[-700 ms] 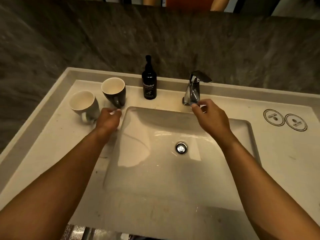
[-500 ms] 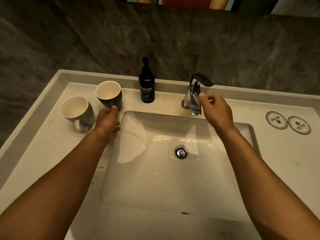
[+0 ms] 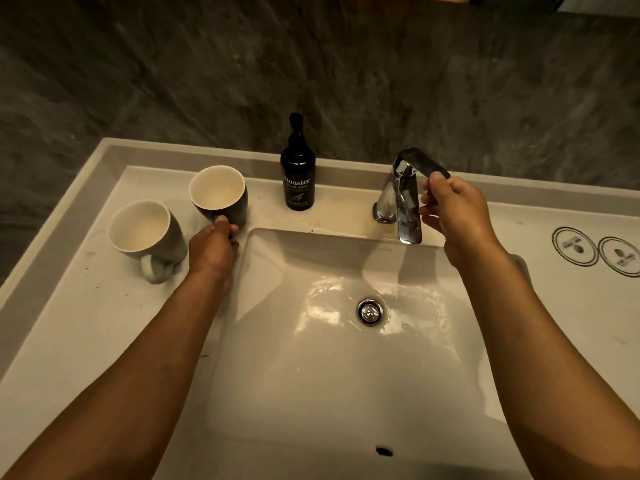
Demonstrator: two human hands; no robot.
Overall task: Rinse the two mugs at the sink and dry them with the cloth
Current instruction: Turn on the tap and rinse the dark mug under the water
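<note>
Two mugs stand upright on the counter left of the sink basin point(image 3: 263, 341). The dark mug point(image 3: 221, 194) with a cream inside is nearer the basin; my left hand point(image 3: 214, 247) is closed around its handle. The grey mug point(image 3: 147, 233) stands further left, its handle toward me, untouched. My right hand point(image 3: 457, 213) pinches the end of the chrome tap lever point(image 3: 420, 162), thumb beneath it. The tap spout point(image 3: 408, 216) overhangs the basin's back edge. Wet streaks shine around the drain point(image 3: 370, 311). No cloth is in view.
A black hand-wash pump bottle point(image 3: 298, 178) stands at the back between the dark mug and the tap. Two round printed marks point(image 3: 597, 251) sit on the counter point(image 3: 571, 323) at right. A dark stone wall point(image 3: 346, 81) rises behind the counter.
My left hand moved up from beside the dark mug and closed on its handle. My right hand rose from the spout to the tap lever and gripped its tip.
</note>
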